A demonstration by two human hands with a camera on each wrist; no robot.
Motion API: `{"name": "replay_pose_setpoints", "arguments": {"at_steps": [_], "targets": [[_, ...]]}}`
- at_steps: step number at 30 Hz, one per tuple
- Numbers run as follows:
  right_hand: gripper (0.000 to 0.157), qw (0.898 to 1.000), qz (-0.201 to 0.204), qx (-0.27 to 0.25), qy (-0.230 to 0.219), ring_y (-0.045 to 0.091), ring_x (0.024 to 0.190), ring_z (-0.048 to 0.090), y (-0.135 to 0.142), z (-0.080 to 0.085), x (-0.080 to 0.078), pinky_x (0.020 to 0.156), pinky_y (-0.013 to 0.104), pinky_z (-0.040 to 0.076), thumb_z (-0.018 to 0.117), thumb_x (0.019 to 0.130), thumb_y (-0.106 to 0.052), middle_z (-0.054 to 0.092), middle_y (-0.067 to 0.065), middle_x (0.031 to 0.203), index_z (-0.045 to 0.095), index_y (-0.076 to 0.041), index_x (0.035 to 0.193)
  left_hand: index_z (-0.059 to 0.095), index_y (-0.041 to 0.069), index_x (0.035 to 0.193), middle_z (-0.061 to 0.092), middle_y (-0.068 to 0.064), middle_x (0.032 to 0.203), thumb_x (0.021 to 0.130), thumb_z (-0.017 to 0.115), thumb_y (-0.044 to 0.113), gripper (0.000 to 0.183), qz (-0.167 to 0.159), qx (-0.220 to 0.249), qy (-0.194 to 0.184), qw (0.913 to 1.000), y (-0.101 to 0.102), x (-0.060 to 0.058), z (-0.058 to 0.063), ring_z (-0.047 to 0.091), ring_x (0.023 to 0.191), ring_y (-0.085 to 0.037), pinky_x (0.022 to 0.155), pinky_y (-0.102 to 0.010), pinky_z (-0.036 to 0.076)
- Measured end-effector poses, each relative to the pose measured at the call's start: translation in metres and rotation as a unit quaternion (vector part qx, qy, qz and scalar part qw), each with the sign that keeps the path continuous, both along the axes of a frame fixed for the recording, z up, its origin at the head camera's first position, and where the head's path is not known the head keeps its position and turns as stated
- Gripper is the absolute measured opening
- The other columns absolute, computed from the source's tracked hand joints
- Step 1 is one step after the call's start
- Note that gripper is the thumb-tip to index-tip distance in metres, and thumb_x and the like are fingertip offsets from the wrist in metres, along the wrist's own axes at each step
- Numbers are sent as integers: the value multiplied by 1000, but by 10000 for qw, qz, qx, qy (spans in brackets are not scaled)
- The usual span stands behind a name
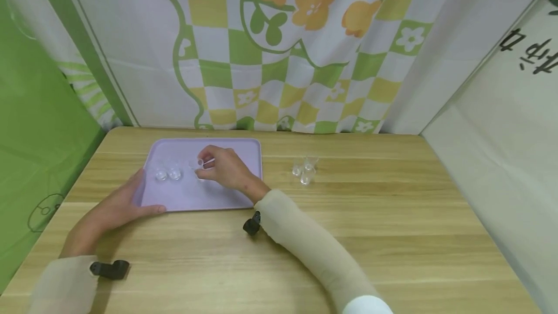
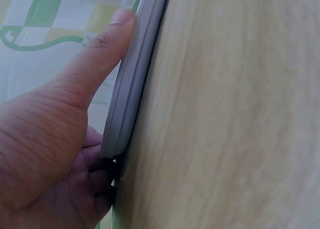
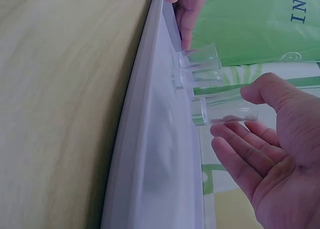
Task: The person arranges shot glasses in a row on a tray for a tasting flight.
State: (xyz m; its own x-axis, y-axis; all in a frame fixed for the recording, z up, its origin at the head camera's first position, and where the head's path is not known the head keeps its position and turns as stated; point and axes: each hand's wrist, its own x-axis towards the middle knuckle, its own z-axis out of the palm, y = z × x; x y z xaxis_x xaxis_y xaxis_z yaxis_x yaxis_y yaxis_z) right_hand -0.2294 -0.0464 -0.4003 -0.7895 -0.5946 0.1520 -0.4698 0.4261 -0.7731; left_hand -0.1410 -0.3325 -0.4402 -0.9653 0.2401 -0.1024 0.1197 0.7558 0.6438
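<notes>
The right hand (image 1: 224, 164) pinches a clear glass (image 3: 227, 108) on, maybe just above, the tray (image 1: 205, 201); released tilted, it could knock two glasses (image 1: 175, 174) near the tray's left edge, which the left hand (image 1: 119, 206) grips.

We see beige sleeves on both forearms: the left sleeve (image 1: 63, 285) ends at the wrist in a plain, fairly straight edge, and the right sleeve (image 1: 314, 246) looks soft and slightly wrinkled. Further up the right arm, we notice a band of white fabric (image 1: 368, 305) next to the beige. At each wrist we find a small black camera: the left camera (image 1: 111, 269) has a narrow arm and a thicker, rounded block, while the right camera (image 1: 252, 225) looks chunkier, with a short bracket. Our left hand (image 1: 124, 202) and right hand (image 1: 224, 166) are bare.
</notes>
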Motion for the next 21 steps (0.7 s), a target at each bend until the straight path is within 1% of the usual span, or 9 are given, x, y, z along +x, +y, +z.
{"name": "replay_pose_setpoints", "arguments": {"at_steps": [9,16,21], "targets": [[27,9997,-62,219,110,10,97,72,-11,-4,-5,76,9,51,80,91,-16,76,3,105,69,-4,112,-9,4,164,5,-39,162,86,84,46,128,-32,8,52,10000,-2,-2,-3,15,144,-63,112,-76,19],[28,9995,-106,290,101,8,97,71,-17,-9,-8,75,8,51,81,91,-16,76,4,106,70,-4,114,-10,2,163,4,-41,161,87,82,48,128,16,-82,-46,10000,-2,-1,-3,14,143,-64,112,-76,19],[29,9995,-93,275,136,7,95,70,-21,-8,-8,74,8,51,81,91,-16,76,3,106,69,-4,114,-11,0,162,2,-41,161,87,81,49,128,54,-148,-124,9998,-1,-1,-3,13,143,-64,112,-76,18]]}}
